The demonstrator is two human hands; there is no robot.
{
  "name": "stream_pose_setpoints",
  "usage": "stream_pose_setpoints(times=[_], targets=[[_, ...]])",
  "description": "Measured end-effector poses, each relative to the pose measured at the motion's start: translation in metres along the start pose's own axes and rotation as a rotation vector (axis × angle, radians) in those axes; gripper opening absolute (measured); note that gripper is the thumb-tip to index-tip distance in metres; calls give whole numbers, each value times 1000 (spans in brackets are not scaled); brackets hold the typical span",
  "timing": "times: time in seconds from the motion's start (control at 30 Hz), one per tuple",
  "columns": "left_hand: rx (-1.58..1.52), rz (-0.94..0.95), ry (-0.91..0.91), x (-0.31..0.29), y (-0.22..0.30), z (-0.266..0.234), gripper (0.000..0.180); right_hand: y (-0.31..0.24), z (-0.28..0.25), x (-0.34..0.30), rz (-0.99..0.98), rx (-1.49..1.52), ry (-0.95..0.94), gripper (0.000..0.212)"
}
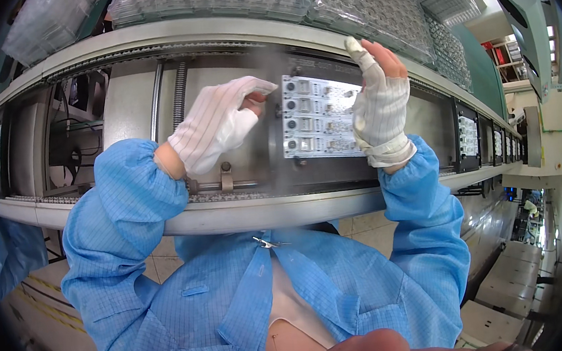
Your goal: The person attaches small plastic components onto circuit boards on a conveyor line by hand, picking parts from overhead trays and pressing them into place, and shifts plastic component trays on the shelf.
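A white circuit board panel (320, 115) with rows of small components lies on a black carrier plate (321, 167) on the conveyor. My left hand (220, 122), in a striped white glove with some bare fingertips, hovers at the carrier's left edge. Its fingers are loosely bent, thumb apart, with nothing visible between them. Over the panel's right end is my right hand (382, 101), gloved the same way, its fingers raised toward the far rail. I see nothing held in it, though its palm side is partly hidden. The carrier's left edge looks blurred.
The conveyor's near rail (278, 211) and far rail (213, 28) border the work. Stacked clear plastic trays (373, 11) stand beyond the far rail. Further carriers with boards (468, 136) sit along the line to the right. At the far left, another person's blue sleeve (3, 236) shows.
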State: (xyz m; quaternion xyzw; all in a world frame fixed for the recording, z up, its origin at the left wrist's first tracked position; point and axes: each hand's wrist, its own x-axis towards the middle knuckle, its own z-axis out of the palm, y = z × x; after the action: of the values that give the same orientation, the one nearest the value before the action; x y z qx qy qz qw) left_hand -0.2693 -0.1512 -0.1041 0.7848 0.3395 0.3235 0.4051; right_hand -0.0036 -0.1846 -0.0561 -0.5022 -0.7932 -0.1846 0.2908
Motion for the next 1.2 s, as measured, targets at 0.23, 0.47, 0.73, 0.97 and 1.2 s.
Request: stream_pose_setpoints(times=[0.23,0.47,0.73,0.97,1.2], targets=[[-19,-33,-154,1,-5,0,36,-39,38,-2,-237,-24,-203,62],[121,126,13,8,-20,0,29,-21,50,34,-150,26,13,63],[189,154,21,7,-15,-3,28,10,67,52,-217,37,59,63],[290,226,21,3,-17,-4,31,6,77,50,-291,15,-13,63],[348,218,37,6,-10,9,27,8,81,60,-312,14,32,62]])
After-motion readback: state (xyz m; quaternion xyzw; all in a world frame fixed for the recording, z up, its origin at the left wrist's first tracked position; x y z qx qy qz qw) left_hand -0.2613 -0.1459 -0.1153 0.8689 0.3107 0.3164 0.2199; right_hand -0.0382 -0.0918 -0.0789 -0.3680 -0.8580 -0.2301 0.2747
